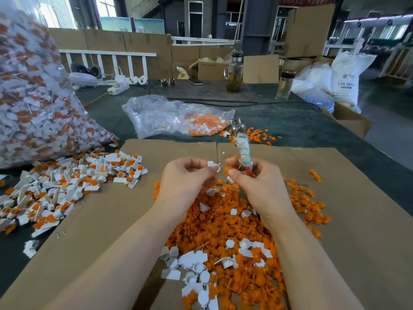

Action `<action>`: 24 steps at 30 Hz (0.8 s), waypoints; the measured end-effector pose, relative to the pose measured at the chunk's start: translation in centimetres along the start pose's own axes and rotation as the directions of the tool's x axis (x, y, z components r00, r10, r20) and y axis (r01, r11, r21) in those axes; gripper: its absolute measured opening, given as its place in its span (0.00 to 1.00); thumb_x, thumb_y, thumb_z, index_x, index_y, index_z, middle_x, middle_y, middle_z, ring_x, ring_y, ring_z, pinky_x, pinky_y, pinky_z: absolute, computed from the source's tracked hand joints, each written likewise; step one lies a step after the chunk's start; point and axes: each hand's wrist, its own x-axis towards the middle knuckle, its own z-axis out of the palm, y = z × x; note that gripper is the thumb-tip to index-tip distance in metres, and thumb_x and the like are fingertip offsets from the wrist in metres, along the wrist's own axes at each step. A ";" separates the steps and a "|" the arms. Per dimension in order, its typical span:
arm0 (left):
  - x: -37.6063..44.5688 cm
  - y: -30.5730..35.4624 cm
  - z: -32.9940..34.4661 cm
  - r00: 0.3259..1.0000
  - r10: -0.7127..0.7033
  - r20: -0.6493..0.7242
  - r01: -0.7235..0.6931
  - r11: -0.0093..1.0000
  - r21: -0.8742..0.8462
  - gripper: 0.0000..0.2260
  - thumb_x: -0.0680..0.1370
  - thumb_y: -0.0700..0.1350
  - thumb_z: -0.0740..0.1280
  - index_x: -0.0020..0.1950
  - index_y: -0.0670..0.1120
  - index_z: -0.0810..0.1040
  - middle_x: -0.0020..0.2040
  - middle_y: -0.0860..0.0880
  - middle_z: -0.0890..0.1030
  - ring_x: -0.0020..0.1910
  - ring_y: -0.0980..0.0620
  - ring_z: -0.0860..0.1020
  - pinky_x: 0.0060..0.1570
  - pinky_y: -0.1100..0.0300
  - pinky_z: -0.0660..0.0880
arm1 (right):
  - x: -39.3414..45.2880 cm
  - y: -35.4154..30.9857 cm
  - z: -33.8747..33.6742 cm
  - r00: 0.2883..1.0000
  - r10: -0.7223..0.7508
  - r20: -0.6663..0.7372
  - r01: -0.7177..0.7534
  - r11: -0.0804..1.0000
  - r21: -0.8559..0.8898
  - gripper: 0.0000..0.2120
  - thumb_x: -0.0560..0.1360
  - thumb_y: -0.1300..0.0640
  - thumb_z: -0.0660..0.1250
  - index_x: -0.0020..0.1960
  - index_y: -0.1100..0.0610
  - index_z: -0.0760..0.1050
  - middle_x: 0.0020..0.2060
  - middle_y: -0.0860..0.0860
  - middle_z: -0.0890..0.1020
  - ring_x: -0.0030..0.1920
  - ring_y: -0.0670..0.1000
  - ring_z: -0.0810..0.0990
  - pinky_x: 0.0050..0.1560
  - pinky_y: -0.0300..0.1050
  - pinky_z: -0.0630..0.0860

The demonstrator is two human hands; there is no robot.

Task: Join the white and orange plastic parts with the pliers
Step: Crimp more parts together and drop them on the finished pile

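Now the left hand (pixel 186 177) pinches a white part (pixel 213 167) while the right hand (pixel 257 182) grips upright pliers (pixel 242 145).

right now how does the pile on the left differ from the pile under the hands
The left pile looks mostly white, flat tags each carrying an orange disc, apparently joined; the near pile is mostly loose orange pieces with scattered white parts. The left pile spreads off the cardboard onto the dark table; the near pile lies on the cardboard. Both hold the same two colours.
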 end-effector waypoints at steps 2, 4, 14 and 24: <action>0.0 -0.2 0.1 1.000 -0.001 -0.005 0.000 0.999 -0.036 0.04 0.74 0.38 0.74 0.43 0.42 0.80 0.35 0.46 0.85 0.37 0.51 0.85 0.41 0.60 0.83 | 0.0 0.0 0.2 0.999 -0.026 -0.031 0.025 1.000 -0.009 0.09 0.73 0.58 0.73 0.47 0.44 0.81 0.39 0.38 0.82 0.41 0.33 0.79 0.37 0.26 0.73; 0.0 -0.4 0.1 1.000 0.023 -0.010 -0.023 0.999 -0.043 0.04 0.74 0.38 0.74 0.42 0.42 0.80 0.35 0.46 0.85 0.39 0.50 0.86 0.44 0.57 0.83 | 0.0 0.0 0.5 0.996 -0.036 -0.085 0.035 0.999 -0.007 0.09 0.72 0.58 0.74 0.46 0.45 0.80 0.39 0.42 0.82 0.41 0.35 0.80 0.36 0.28 0.74; -0.4 -0.4 1.0 0.996 0.073 -0.056 -0.081 0.984 -0.156 0.04 0.74 0.35 0.73 0.47 0.40 0.81 0.37 0.43 0.85 0.35 0.52 0.84 0.37 0.62 0.81 | -0.2 0.0 1.0 0.976 -0.139 -0.167 0.139 0.990 -0.009 0.08 0.74 0.59 0.73 0.47 0.46 0.80 0.40 0.41 0.83 0.40 0.37 0.80 0.39 0.28 0.73; -0.5 -0.4 1.1 0.994 0.089 -0.065 -0.100 0.975 -0.199 0.03 0.73 0.36 0.74 0.42 0.42 0.83 0.36 0.44 0.86 0.38 0.49 0.86 0.35 0.64 0.79 | -0.1 0.0 1.1 0.951 -0.244 -0.191 0.215 0.963 -0.161 0.07 0.72 0.57 0.74 0.50 0.54 0.81 0.31 0.37 0.78 0.36 0.36 0.78 0.37 0.28 0.72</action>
